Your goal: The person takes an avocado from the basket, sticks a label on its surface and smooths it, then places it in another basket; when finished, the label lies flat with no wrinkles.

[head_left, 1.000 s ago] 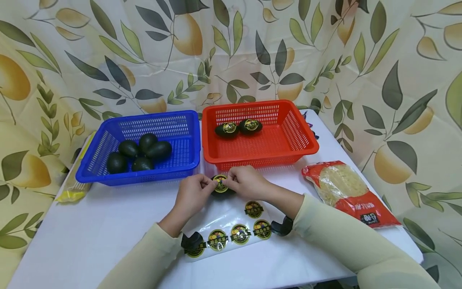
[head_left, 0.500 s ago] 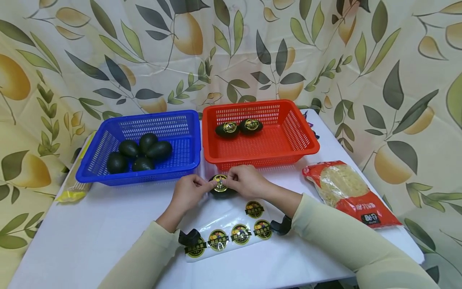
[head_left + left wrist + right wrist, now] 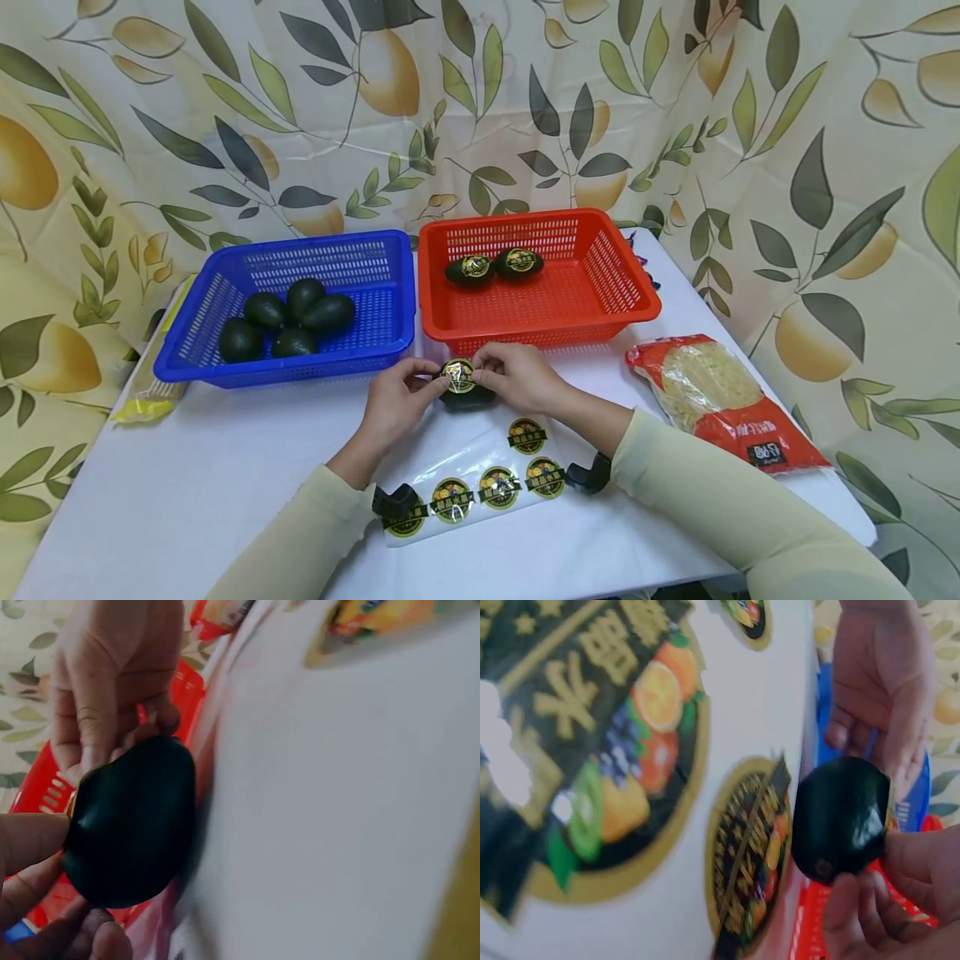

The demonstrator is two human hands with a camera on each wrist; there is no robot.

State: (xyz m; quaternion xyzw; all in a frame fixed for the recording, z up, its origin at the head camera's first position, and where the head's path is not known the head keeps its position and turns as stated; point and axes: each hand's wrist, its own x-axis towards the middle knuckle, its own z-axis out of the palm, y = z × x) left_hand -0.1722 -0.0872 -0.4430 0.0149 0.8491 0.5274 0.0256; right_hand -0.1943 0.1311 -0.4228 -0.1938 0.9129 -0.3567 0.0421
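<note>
In the head view, a dark green avocado [image 3: 467, 399] with a round black and gold sticker [image 3: 459, 375] on its top is held between both hands in front of the red basket. My left hand [image 3: 397, 398] grips its left end, thumb at the sticker's edge. The right hand [image 3: 522, 377] grips the other end, thumb and fingers at the sticker's right side. Both wrist views show fingers curled round the avocado [image 3: 135, 825], its sticker mostly turned away. Below the hands lies a clear sticker sheet [image 3: 480, 450] with several round fruit stickers [image 3: 499, 486].
A blue basket [image 3: 187, 367] with several avocados [image 3: 328, 314] stands at the left. The red basket [image 3: 555, 337] holds two stickered avocados [image 3: 519, 262]. A red and clear food bag [image 3: 723, 400] lies right, a yellow package [image 3: 150, 396] far left, on the white table [image 3: 225, 500].
Both thumbs have shifted slightly outward on the sticker, and more of it shows. The avocado has stayed in nearly the same place. Baskets and sheet have not moved.
</note>
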